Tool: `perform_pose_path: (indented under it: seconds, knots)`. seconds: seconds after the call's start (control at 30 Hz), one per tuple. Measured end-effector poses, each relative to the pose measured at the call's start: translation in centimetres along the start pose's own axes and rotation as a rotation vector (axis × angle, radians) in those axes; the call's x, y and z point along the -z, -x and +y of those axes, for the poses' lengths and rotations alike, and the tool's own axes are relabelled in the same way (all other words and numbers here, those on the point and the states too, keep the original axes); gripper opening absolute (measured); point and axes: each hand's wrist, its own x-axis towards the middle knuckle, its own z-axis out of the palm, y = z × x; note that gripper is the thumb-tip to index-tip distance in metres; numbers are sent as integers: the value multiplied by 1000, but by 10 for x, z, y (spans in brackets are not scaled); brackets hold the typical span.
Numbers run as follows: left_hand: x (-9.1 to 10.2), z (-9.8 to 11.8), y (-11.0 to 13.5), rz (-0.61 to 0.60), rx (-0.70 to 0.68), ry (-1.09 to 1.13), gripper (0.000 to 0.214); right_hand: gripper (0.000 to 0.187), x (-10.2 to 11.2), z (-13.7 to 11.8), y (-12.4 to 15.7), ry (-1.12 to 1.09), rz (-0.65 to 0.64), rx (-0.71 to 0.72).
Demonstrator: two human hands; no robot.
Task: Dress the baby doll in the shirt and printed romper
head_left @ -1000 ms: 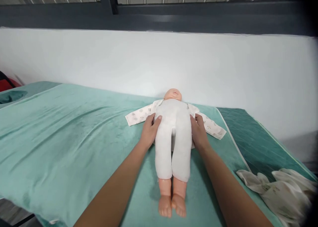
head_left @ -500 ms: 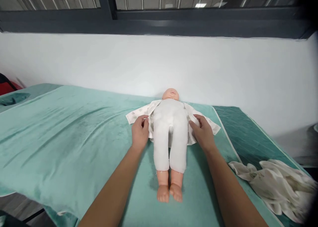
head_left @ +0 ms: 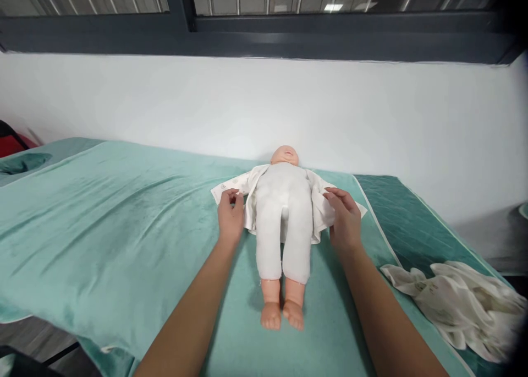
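Note:
A baby doll (head_left: 284, 223) with a white cloth body and bare plastic feet lies on its back on a teal towel (head_left: 124, 223), head toward the wall. Under it is spread an open white printed baby garment (head_left: 231, 189). My left hand (head_left: 230, 216) pinches the garment's left front edge beside the doll's torso. My right hand (head_left: 345, 218) rests on the garment's right side with fingers curled over the cloth; whether it grips the cloth is unclear.
A crumpled pile of white cloth (head_left: 457, 305) lies at the right on a darker green mat (head_left: 412, 228). A white wall runs close behind the doll's head, under a dark window frame (head_left: 264, 30). A red object (head_left: 10, 141) shows far left.
Both hands left the doll's hips and moved outward to the garment's edges. The left hand now pinches the left flap; the right flap has been drawn in slightly.

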Motion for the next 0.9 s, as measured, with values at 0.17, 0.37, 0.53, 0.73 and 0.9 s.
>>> perform_pose_path:
  seconds: [0.17,0.37,0.53,0.73,0.9]
  knots:
    - [-3,-6,-3,-98,1,-251,35,37,10,1,-2,93,24,-136]
    - [4,3,4,-302,73,-169,42,42,26,7,5,405,-73,-148]
    - [7,1,5,-407,78,-2,41,41,26,4,19,477,-208,-129]
    - [14,1,9,-179,32,69,29,42,42,6,28,471,-8,-137]
    - [24,5,19,-2,-20,-53,21,45,56,-2,40,716,149,-75]
